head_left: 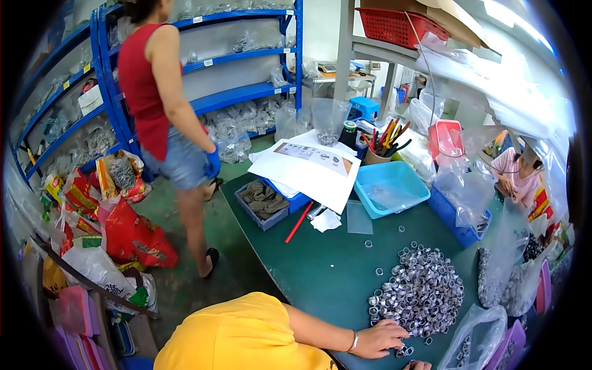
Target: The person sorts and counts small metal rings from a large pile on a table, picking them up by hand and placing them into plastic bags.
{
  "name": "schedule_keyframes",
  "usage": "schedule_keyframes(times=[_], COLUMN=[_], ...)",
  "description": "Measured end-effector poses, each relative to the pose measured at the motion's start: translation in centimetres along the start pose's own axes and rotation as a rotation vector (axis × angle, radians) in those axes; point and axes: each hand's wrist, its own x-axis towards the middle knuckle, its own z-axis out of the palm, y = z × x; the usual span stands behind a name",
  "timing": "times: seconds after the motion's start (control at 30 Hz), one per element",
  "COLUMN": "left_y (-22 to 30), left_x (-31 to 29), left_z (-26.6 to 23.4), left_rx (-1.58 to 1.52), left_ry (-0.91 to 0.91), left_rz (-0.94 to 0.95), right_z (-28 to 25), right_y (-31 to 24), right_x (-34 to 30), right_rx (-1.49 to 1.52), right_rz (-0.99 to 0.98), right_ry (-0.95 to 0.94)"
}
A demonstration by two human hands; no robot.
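Observation:
A large heap of small silver-grey metal rings (422, 287) lies on the green tabletop (308, 271). My left hand (379, 338), with a bracelet at the wrist, rests at the heap's near edge. Its fingers are stretched out over the tabletop, touching rings. Beside the fingertips lie a few separate rings (404, 352). Only a small part of my right hand (419, 365) shows at the lower edge, so what its fingers do is hidden. Right of it a clear plastic bag (475, 333) lies open, with some rings inside.
Behind the heap stand a light-blue tray (392, 188), a blue bin (453, 216), a cup of pliers (379, 151) and a bin of grey gloves (262, 206). A red pen (298, 222) lies nearby. One person (163, 92) stands by blue shelves (234, 95); another (518, 179) sits at right.

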Motion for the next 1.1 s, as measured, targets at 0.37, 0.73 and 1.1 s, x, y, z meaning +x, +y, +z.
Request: schedule_keyframes(times=[0.37, 0.73, 1.1], left_y=[0.6, 1.5, 1.0], left_x=[1.6, 1.8, 1.5], left_z=[-3.2, -5.4, -6.1], left_rx=[0.042, -0.016, -0.008], left_ry=[0.390, 0.384, 0.343], left_rz=[0.000, -0.090, -0.081], right_z=[-0.6, -8.4, -0.6], right_y=[4.0, 6.1, -1.0], right_x=[-0.9, 6.6, 3.9], right_rx=[-0.063, -0.207, 0.215], right_rz=[-0.085, -0.095, -0.222], right_ry=[0.331, 0.699, 0.082])
